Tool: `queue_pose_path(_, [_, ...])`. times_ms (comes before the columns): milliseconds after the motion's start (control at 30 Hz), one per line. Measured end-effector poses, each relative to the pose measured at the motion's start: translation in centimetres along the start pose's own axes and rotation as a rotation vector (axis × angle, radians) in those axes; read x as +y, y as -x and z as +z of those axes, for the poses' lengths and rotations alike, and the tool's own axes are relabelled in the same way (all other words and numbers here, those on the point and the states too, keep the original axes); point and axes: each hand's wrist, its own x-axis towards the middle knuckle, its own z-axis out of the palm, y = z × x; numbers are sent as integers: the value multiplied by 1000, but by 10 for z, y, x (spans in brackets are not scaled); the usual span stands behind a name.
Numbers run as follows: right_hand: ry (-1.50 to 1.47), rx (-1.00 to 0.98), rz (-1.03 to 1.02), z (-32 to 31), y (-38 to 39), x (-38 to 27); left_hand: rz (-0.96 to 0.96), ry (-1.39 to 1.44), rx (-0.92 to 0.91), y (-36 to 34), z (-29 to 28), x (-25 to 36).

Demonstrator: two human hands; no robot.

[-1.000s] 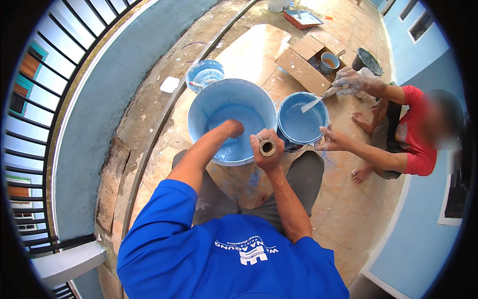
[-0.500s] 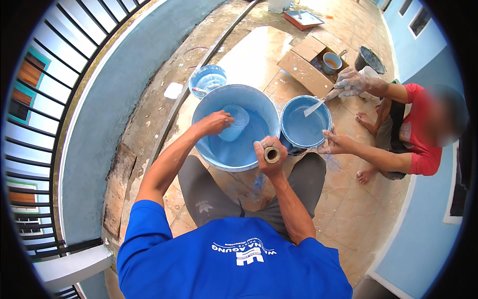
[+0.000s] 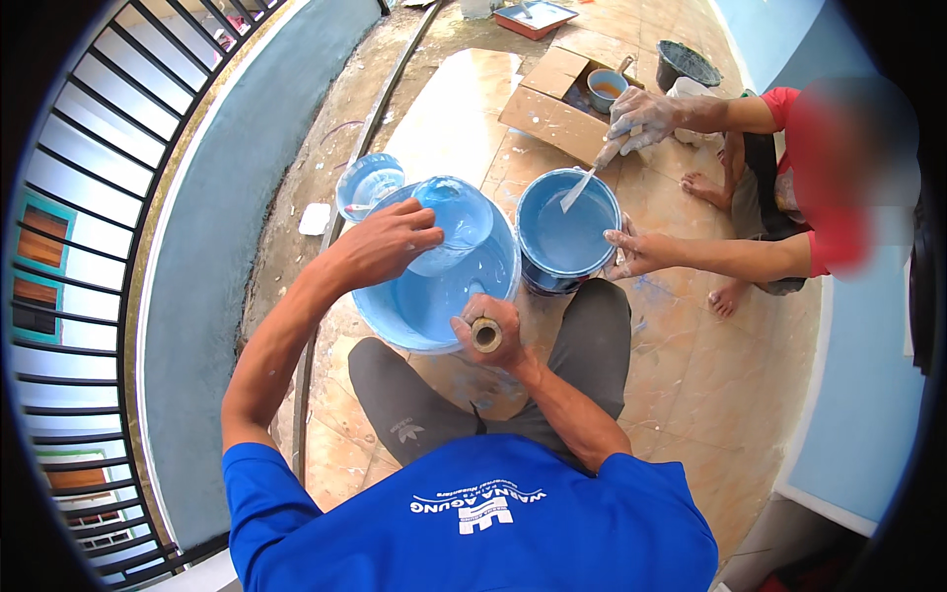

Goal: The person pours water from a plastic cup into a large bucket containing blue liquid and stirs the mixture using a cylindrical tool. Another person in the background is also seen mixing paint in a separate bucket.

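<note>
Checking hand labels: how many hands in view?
4. Wearer's left hand holds a blue container over the tub; right hand grips a hollow pole. At right, the co-worker's upper hand holds a scraper; their lower hand touches the bucket. None look hidden.

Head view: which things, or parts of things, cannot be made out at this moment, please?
All in the head view:
Tub, part of its far side: hidden by the cup and the left hand.
Tube, middle of its length: covered by the right hand.
Box, inside: partly hidden by the bowl.
Co-worker's head: blurred.
Blue wall at right: cut off by the dark rim.
</note>
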Motion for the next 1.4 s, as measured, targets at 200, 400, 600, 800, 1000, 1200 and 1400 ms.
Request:
queue_pose_path(200, [-37, 10, -34, 8, 2, -11, 199, -14, -121, -64, 0, 13])
queue_pose_path(400, [-5, -9, -63, 8, 0, -22, 303, 14, -230, -127, -1, 26])
queue_pose_path(600, [-44, 6, -35, 9, -2, -25, 357, 25, -382, -177, -3, 36])
queue_pose_path(800, [-37, 33, -32, 12, -4, -22, 438, -42, -525, -218, 13, 43])
queue_pose_path(1000, [-31, 35, -10, 14, -5, -21, 413, -196, -742, -258, 25, 63])
queue_pose_path(1200, [-33, 46, 15, 10, -8, -19, 285, -351, -976, -292, 44, 93])
queue_pose_path(1400, [-36, 66, 27, 8, -7, -16, 231, -365, -1057, -300, 47, 105])
